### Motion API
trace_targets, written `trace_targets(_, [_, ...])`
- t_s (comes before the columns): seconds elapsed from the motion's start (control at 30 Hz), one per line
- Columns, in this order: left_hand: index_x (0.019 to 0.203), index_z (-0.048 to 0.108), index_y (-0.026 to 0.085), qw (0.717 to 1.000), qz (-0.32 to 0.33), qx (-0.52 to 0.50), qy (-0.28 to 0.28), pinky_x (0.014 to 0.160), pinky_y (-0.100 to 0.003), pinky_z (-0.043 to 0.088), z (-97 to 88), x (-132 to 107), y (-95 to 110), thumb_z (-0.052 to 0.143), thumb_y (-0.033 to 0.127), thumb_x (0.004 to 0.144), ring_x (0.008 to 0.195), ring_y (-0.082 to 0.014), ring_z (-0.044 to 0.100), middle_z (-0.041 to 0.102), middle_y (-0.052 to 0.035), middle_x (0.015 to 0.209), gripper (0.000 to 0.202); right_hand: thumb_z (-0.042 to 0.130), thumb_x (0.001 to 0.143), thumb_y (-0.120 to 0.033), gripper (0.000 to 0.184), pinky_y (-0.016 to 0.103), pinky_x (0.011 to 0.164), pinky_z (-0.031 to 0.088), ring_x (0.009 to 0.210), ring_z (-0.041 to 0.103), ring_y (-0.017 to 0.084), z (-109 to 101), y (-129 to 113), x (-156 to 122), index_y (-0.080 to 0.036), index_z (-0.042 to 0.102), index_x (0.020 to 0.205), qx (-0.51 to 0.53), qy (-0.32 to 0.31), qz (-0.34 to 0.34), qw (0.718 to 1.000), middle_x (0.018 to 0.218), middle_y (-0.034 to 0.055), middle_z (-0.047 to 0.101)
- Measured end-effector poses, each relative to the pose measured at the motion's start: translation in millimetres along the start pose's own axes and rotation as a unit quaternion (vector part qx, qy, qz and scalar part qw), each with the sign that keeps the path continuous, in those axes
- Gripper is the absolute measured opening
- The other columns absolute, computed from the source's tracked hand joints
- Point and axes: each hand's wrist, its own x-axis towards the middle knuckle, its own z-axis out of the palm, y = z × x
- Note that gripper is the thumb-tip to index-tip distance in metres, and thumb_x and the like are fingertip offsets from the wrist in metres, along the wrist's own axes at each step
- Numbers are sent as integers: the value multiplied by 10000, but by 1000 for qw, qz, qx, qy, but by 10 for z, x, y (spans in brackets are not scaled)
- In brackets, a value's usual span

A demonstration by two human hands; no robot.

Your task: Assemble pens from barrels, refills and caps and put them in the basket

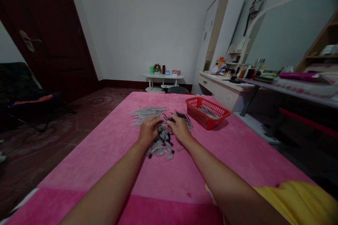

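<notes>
Both my hands reach forward onto a pile of pen parts on a pink cloth [105, 154]. My left hand [148, 129] is curled over clear pen barrels and small caps [161, 146], its fingers bent around something I cannot make out. My right hand [179, 127] lies beside it with fingers bent down into the black refills [182, 115]; what it grips is hidden. A row of clear pen barrels [145, 112] lies just beyond the left hand.
A red plastic basket [207, 112] with several pens in it stands to the right of the pile. A desk with bottles [224, 81] lies at the right, a small white table [162, 77] by the far wall, a dark door [47, 35] at the left.
</notes>
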Motion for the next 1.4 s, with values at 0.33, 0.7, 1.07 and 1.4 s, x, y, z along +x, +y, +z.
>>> trace_targets(0.33, [939, 676, 199, 1000, 2, -1, -14, 790, -329, 469, 15, -8, -21, 560, 92, 809, 894, -201, 579, 648, -55, 881, 204, 504, 882, -343, 254, 219, 551, 343, 596, 574, 139, -47, -62, -6, -191, 617, 712, -99, -11, 12, 995, 629, 16, 639])
trace_targets(0.7, [944, 683, 204, 1000, 1, -8, -20, 781, -335, 473, 6, -4, -3, 572, 89, 804, 890, -201, 581, 648, -55, 876, 213, 455, 905, -364, 325, 228, 564, 352, 592, 577, 144, -78, -23, 9, -186, 617, 687, -97, -41, 21, 994, 621, 21, 635])
trace_targets(1.07, [958, 681, 193, 1000, 2, -14, -26, 792, -324, 469, 10, -10, 4, 577, 85, 813, 898, -196, 579, 652, -58, 893, 209, 490, 887, -358, 288, 227, 554, 345, 588, 583, 146, -95, -60, 29, -186, 618, 694, -98, -60, 30, 993, 611, 19, 638])
trace_targets(1.4, [966, 680, 208, 1000, 5, -19, -22, 788, -332, 473, 9, -11, -1, 569, 102, 823, 900, -199, 582, 648, -57, 890, 210, 498, 881, -352, 272, 238, 573, 386, 599, 601, 160, -104, -35, 38, -191, 636, 711, -84, -79, 38, 993, 610, 23, 651])
